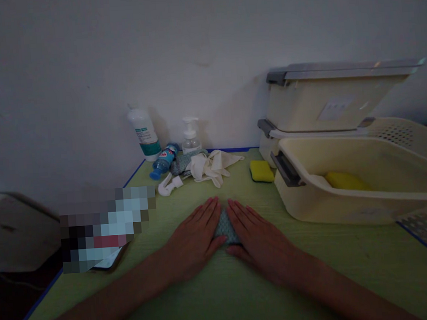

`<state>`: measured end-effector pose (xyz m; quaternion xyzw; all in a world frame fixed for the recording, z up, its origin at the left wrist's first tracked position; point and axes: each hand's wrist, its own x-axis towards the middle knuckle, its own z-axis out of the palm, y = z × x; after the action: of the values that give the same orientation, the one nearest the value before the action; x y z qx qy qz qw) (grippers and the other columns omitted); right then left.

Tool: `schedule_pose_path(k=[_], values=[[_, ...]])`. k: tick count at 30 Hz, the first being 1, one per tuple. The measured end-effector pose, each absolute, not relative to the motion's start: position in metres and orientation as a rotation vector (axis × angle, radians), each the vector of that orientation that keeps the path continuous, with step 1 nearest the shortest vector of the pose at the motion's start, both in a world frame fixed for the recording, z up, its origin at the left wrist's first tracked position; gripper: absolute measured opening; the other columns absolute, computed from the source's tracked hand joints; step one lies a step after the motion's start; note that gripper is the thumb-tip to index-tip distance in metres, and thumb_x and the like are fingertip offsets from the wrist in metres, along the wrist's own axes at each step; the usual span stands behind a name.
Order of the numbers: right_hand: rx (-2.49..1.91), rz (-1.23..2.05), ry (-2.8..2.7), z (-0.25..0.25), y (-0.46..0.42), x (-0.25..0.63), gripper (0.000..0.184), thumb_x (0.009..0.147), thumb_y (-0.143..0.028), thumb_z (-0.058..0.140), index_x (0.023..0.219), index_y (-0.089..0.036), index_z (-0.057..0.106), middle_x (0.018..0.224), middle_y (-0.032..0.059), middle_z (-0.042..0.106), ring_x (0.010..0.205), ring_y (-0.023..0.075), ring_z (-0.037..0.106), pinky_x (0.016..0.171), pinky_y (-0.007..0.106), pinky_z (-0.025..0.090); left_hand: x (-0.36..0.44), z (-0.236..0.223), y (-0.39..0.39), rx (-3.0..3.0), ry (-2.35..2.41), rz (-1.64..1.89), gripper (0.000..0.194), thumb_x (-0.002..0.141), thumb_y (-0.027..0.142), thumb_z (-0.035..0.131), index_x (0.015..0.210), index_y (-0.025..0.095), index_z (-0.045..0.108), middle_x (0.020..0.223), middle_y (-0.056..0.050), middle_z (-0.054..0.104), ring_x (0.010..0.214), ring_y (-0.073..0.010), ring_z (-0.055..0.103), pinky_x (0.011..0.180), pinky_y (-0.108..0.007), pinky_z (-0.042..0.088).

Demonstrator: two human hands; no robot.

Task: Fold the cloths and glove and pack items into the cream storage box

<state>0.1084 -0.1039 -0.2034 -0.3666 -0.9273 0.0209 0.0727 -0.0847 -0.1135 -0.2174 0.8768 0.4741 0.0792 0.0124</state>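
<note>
Both of my hands lie flat on a small grey-blue patterned cloth [224, 226] in the middle of the green table [194, 307]. My left hand [197, 234] covers the cloth's left part, fingers stretched out and together. My right hand [257, 237] covers its right part in the same way. The fingertips of the two hands nearly meet at the far end, and only a narrow wedge of cloth shows between them.
At the back stand a white bottle [145, 134], a lying blue-capped water bottle [164, 161], a pump dispenser [191, 136], white gloves [212, 166] and a white spray head [169, 185]. A yellow sponge [261, 171] lies beside cream plastic bins [347, 189]. A phone [107, 262] lies left.
</note>
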Motion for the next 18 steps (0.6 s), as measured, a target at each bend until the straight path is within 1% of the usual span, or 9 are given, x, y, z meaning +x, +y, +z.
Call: schedule_pose_path(k=[4,8,10,12,14,16,18], values=[[-1.151,0.050,-2.769,-0.202,-0.104,0.115,0.070,0.086,-0.049,0.046,0.135,0.000,0.038,0.141,0.0273,0.032,0.132,0.0331,0.031,0.102,0.050,0.037,-0.088,-0.219,-0.115,2.764,1.519,0.192,0.062,0.093,0.047,0.028,0.139,0.006,0.029,0.148,-0.018,0.025,0.137,-0.0252,0.024,0.110,-0.041,0.030],[-1.168,0.028,-2.759,-0.204,-0.104,0.117,0.071,0.085,-0.050,0.047,0.135,0.001,0.039,0.141,0.0277,0.033,0.132,0.0331,0.031,0.103,0.049,0.037,-0.089,-0.222,-0.115,2.820,1.549,0.248,0.062,0.092,0.047,0.031,0.137,0.004,0.032,0.145,-0.020,0.030,0.135,-0.0279,0.029,0.109,-0.045,0.030],[-1.157,0.017,-2.758,-0.205,-0.103,0.117,0.072,0.085,-0.050,0.048,0.135,0.001,0.038,0.141,0.0272,0.034,0.132,0.0329,0.031,0.103,0.049,0.037,-0.087,-0.220,-0.116,2.859,1.543,0.298,0.060,0.093,0.044,0.032,0.136,0.004,0.034,0.144,-0.021,0.033,0.135,-0.0282,0.031,0.109,-0.046,0.030],[-1.157,0.006,-2.759,-0.206,-0.103,0.117,0.073,0.084,-0.050,0.050,0.135,0.002,0.038,0.140,0.0274,0.035,0.132,0.0330,0.032,0.104,0.048,0.037,-0.083,-0.217,-0.119,2.924,1.450,0.323,0.055,0.094,0.039,0.033,0.137,0.004,0.033,0.144,-0.020,0.033,0.135,-0.0264,0.029,0.110,-0.044,0.030],[-1.165,-0.008,-2.767,-0.206,-0.103,0.116,0.073,0.084,-0.049,0.051,0.134,0.003,0.039,0.139,0.0279,0.036,0.131,0.0332,0.033,0.104,0.047,0.037,-0.079,-0.212,-0.122,2.979,1.279,0.300,0.055,0.094,0.037,0.034,0.139,0.005,0.029,0.147,-0.017,0.029,0.137,-0.0236,0.026,0.111,-0.038,0.029],[-1.171,-0.013,-2.774,-0.205,-0.103,0.115,0.072,0.085,-0.049,0.049,0.134,0.003,0.040,0.139,0.0282,0.036,0.131,0.0335,0.034,0.103,0.048,0.038,-0.075,-0.207,-0.125,2.972,1.157,0.228,0.060,0.093,0.040,0.037,0.140,0.005,0.026,0.148,-0.017,0.024,0.138,-0.0227,0.023,0.111,-0.035,0.028],[-1.180,-0.004,-2.779,-0.204,-0.103,0.115,0.072,0.085,-0.049,0.047,0.133,0.004,0.040,0.139,0.0291,0.036,0.131,0.0343,0.034,0.102,0.049,0.038,-0.073,-0.204,-0.127,2.917,1.152,0.134,0.066,0.091,0.045,0.038,0.140,0.003,0.024,0.148,-0.018,0.022,0.138,-0.0243,0.022,0.112,-0.036,0.027]])
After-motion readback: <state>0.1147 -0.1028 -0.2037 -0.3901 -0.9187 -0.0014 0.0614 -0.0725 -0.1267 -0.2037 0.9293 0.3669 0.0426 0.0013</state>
